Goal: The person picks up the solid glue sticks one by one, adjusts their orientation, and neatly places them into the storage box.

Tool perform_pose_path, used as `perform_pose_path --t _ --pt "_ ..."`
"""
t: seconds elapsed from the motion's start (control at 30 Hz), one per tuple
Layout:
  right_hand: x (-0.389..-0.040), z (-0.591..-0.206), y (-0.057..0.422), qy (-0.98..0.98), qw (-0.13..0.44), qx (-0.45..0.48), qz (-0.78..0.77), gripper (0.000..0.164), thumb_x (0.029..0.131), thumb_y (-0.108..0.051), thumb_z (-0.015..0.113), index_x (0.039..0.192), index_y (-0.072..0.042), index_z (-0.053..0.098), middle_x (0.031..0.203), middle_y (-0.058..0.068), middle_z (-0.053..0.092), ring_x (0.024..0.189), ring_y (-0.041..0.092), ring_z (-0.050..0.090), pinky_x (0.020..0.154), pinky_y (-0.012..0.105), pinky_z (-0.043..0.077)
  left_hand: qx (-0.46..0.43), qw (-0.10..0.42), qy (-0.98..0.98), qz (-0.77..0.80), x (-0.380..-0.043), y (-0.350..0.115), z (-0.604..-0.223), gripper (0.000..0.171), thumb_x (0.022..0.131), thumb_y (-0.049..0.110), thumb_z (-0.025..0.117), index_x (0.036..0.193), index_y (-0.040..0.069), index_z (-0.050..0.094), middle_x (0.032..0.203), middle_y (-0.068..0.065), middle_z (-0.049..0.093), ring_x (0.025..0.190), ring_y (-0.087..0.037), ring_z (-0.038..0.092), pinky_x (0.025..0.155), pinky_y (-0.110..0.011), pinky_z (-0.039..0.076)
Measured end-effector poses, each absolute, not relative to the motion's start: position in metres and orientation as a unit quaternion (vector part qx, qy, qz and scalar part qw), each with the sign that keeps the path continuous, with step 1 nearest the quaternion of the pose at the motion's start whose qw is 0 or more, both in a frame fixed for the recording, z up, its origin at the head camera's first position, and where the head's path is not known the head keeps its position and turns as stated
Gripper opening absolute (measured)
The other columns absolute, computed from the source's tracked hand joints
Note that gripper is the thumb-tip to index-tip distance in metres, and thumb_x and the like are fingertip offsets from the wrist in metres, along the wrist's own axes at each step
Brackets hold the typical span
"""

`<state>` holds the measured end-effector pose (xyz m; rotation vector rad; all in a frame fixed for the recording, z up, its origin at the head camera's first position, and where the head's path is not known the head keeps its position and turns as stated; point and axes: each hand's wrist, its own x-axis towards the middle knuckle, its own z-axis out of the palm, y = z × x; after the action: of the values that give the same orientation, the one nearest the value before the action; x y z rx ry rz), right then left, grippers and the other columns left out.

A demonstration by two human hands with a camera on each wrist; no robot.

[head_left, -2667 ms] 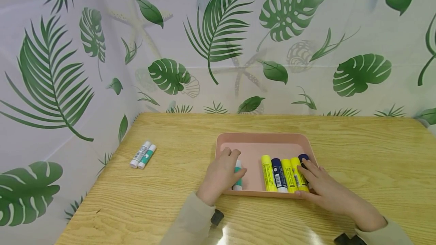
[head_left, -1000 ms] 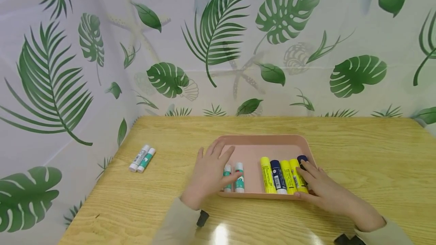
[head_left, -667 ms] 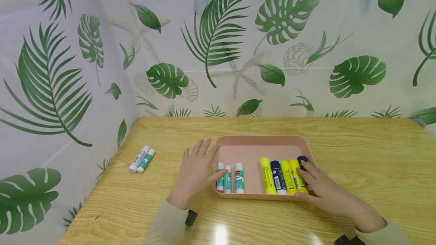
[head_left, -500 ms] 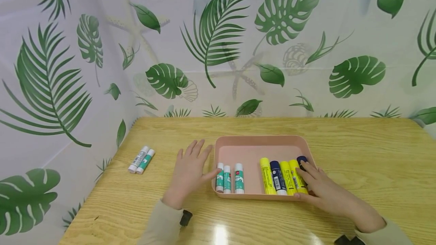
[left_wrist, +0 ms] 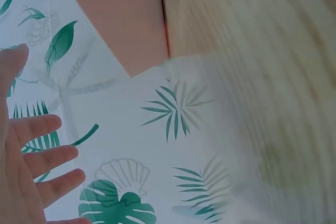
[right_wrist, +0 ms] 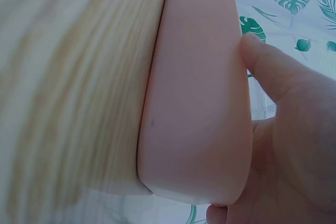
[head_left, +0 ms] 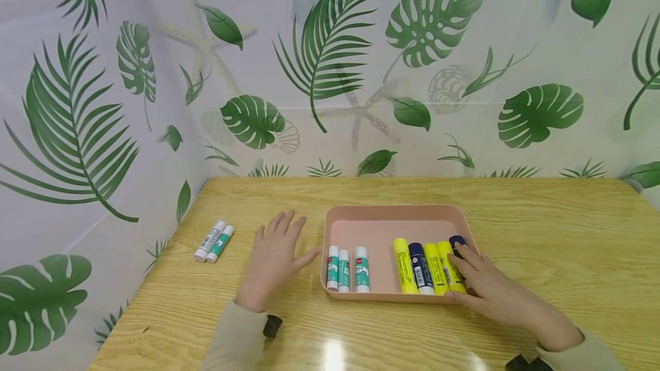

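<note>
A pink tray (head_left: 381, 296) lies on the table. Three white-and-green glue sticks, among them one (head_left: 362, 271) standing slightly apart, lie in its left part. On its right side, yellow glue sticks (head_left: 405, 268) and navy ones (head_left: 421, 268) form a row. My left hand (head_left: 272, 259) hovers left of the tray, holding nothing, its fingers spread; its fingers also show in the left wrist view. My right hand (head_left: 495, 291) rests over the tray's front right corner, thumb (right_wrist: 262, 59) against the rim, fingertips over the rightmost navy glue stick, which they partly hide.
Two more glue sticks (head_left: 215, 241), one mostly white and one green, lie side by side at the left of the wooden table (head_left: 170, 314). A leaf-patterned cloth (head_left: 330, 73) hangs behind and to the left.
My left hand has let go of a glue stick in the tray and moved left out of it, fingers spreading. Three green glue sticks are now uncovered. The right hand has stayed put.
</note>
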<state>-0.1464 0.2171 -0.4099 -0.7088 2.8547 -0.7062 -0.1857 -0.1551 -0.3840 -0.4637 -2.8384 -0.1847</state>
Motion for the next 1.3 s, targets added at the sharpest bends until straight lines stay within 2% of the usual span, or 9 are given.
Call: perform_pose_path --t 0.3,0.67,1.0,1.3 --pt "-0.147 -0.409 0.216 0.942 0.059 -0.235 -0.234 0.076 0.083 -0.048 0.053 0.131 0.007 0.033 0.140 0.027 0.017 0.127 0.041 0.015 0.099 0.056 0.013 -0.131 0.126 -0.981 -0.068 -0.192 -0.167 -0.385 0.064 0.083 0.054 0.049 0.129 0.010 0.045 0.133 -0.014 0.039 0.120 -0.032 0.034 0.093 -0.053 0.030" --pt "-0.147 -0.409 0.216 0.942 0.060 -0.232 -0.234 0.076 0.083 -0.048 0.053 0.131 0.007 0.033 0.140 0.027 0.017 0.127 0.040 0.015 0.099 0.056 0.013 -0.099 0.154 -0.980 -0.079 -0.197 -0.192 -0.385 0.063 0.082 0.051 0.052 0.124 0.004 0.048 0.127 -0.017 0.044 0.116 -0.033 0.038 0.089 -0.054 0.033" --pt "-0.146 -0.408 0.215 0.943 0.059 -0.232 -0.233 0.075 0.083 -0.048 0.053 0.131 0.007 0.034 0.140 0.027 0.017 0.128 0.040 0.015 0.100 0.055 0.012 -0.055 0.157 -0.981 -0.097 -0.196 -0.217 -0.382 0.062 0.083 0.047 0.054 0.123 0.000 0.048 0.123 -0.020 0.046 0.113 -0.036 0.040 0.088 -0.054 0.034" --pt "-0.146 -0.409 0.215 0.943 0.058 -0.232 -0.233 0.075 0.083 -0.047 0.053 0.131 0.007 0.034 0.140 0.027 0.017 0.128 0.040 0.015 0.101 0.054 0.012 -0.030 0.153 -0.982 -0.102 -0.197 -0.231 -0.383 0.061 0.084 0.046 0.054 0.121 -0.002 0.049 0.120 -0.021 0.048 0.106 -0.037 0.045 0.077 -0.051 0.042"
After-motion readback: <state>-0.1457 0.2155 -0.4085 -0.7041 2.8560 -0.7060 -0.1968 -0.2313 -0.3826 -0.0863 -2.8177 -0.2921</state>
